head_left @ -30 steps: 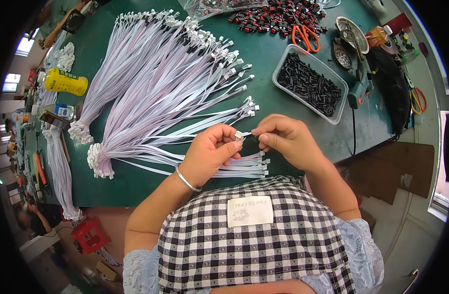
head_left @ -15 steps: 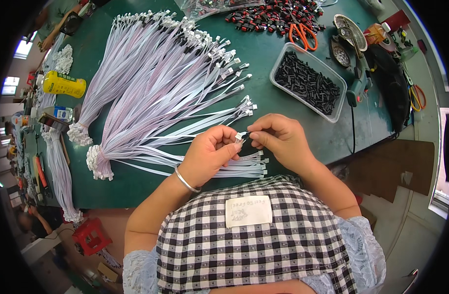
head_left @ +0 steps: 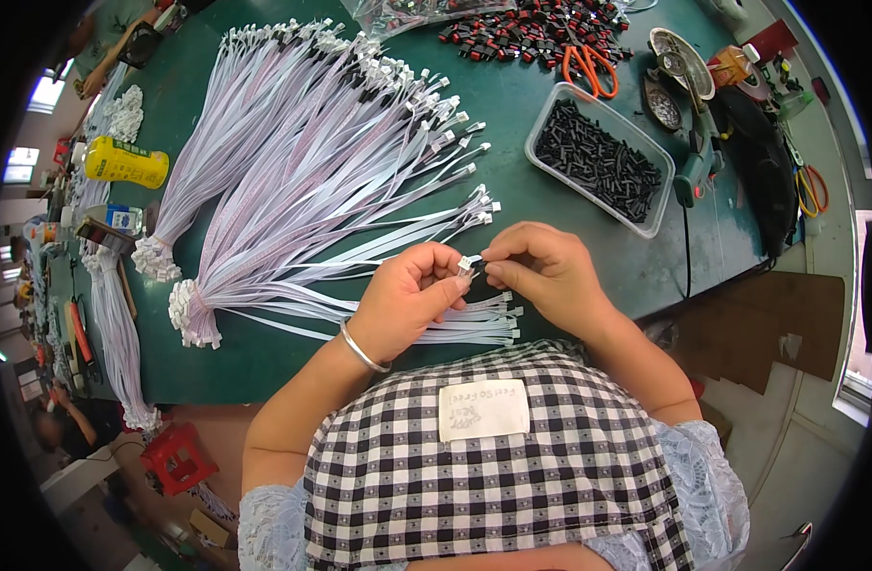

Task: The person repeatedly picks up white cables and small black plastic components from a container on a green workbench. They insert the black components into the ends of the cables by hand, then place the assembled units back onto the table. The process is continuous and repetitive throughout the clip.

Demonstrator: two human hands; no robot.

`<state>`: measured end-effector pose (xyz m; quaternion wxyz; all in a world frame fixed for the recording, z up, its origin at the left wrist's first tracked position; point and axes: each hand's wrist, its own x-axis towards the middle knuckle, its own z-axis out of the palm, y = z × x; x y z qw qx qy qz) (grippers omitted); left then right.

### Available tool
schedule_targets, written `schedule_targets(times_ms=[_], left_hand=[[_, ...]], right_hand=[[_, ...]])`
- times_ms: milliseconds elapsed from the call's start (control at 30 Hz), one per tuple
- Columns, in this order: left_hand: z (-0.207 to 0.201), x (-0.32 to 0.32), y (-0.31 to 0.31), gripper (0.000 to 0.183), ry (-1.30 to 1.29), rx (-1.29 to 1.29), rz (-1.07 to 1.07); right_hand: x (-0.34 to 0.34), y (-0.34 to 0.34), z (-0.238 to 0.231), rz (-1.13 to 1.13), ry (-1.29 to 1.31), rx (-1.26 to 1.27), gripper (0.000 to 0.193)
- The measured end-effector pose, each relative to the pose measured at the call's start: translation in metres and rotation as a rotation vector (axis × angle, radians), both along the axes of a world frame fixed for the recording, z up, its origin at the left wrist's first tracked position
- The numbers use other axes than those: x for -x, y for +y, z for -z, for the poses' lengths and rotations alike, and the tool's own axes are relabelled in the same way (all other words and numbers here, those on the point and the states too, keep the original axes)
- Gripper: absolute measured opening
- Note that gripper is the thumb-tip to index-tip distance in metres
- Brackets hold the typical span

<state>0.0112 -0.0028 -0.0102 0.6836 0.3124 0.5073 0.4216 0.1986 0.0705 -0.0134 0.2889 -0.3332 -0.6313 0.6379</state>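
Between the thumb and fingers of my left hand (head_left: 414, 288) is a white cable connector (head_left: 465, 265), held just over the table's near side. My right hand (head_left: 543, 271) pinches a small black sleeve (head_left: 481, 262) right beside that connector; whether the sleeve is around a wire, I cannot tell. Flat white ribbon cables (head_left: 284, 205) fan out from a tied bundle to the left of my hands, white connectors at both ends. Several loose cable ends (head_left: 498, 324) lie just below my hands, near the apron.
A clear plastic box (head_left: 598, 224) of black sleeves (head_left: 598, 157) stands to the right. Orange-handled scissors (head_left: 588, 71) lie behind it, beside a pile of red and black parts (head_left: 522, 33). At the left lies a yellow bottle (head_left: 127, 164); a hot-glue gun (head_left: 693, 171) is at the right.
Both hands stay in nearly the same place. The right fingers have shifted only slightly at the black sleeve beside the connector.
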Motion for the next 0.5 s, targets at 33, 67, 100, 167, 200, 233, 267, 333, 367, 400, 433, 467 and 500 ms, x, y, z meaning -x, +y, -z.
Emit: schedule_targets(times_ms=[33,67,100,167,200,233,267,333,367,400,433,467,500], left_hand=[[-0.0007,-0.0002,0.0003,0.014,0.012,0.002,0.004],[-0.0009,-0.0002,0.0002,0.014,0.015,0.002,0.002],[-0.0011,-0.0005,-0.0001,0.014,0.018,0.001,0.000],[-0.0010,-0.0008,-0.0002,0.014,0.019,0.000,-0.001],[-0.0006,-0.0007,-0.0003,0.013,0.018,-0.002,-0.001],[-0.0004,-0.0007,-0.0003,0.013,0.018,-0.003,-0.001],[-0.0005,-0.0008,-0.0003,0.013,0.019,-0.003,0.000],[-0.0007,-0.0010,-0.0005,0.013,0.022,-0.003,0.001],[-0.0004,-0.0007,-0.0004,0.013,0.021,-0.001,0.002],[0.0000,-0.0003,-0.0004,0.013,0.020,0.000,0.004],[0.0003,-0.0001,-0.0005,0.013,0.019,0.002,0.005],[0.0002,-0.0003,-0.0005,0.013,0.022,0.004,0.006],[0.0000,-0.0006,-0.0006,0.013,0.026,0.006,0.006]], right_hand=[[-0.0008,0.0004,0.0010,-0.004,-0.015,-0.016,0.011],[-0.0017,0.0011,0.0029,-0.007,-0.031,-0.031,0.011],[-0.0023,0.0015,0.0038,-0.011,-0.046,-0.047,0.011],[-0.0017,0.0018,0.0024,-0.014,-0.035,-0.029,0.011],[-0.0011,0.0018,0.0018,-0.015,-0.029,-0.020,0.011],[-0.0006,0.0015,0.0020,-0.012,-0.022,-0.019,0.011],[0.0000,0.0011,0.0022,-0.009,-0.015,-0.019,0.011],[0.0006,0.0005,0.0015,-0.009,-0.006,-0.008,0.011],[0.0007,0.0001,-0.0001,-0.013,-0.003,0.002,0.011],[0.0006,-0.0005,-0.0009,-0.016,-0.001,0.013,0.011],[0.0005,-0.0011,-0.0007,-0.016,-0.002,0.014,0.011],[0.0004,-0.0017,-0.0005,-0.017,-0.002,0.016,0.011],[0.0004,-0.0020,-0.0004,-0.018,-0.002,0.017,0.010]])
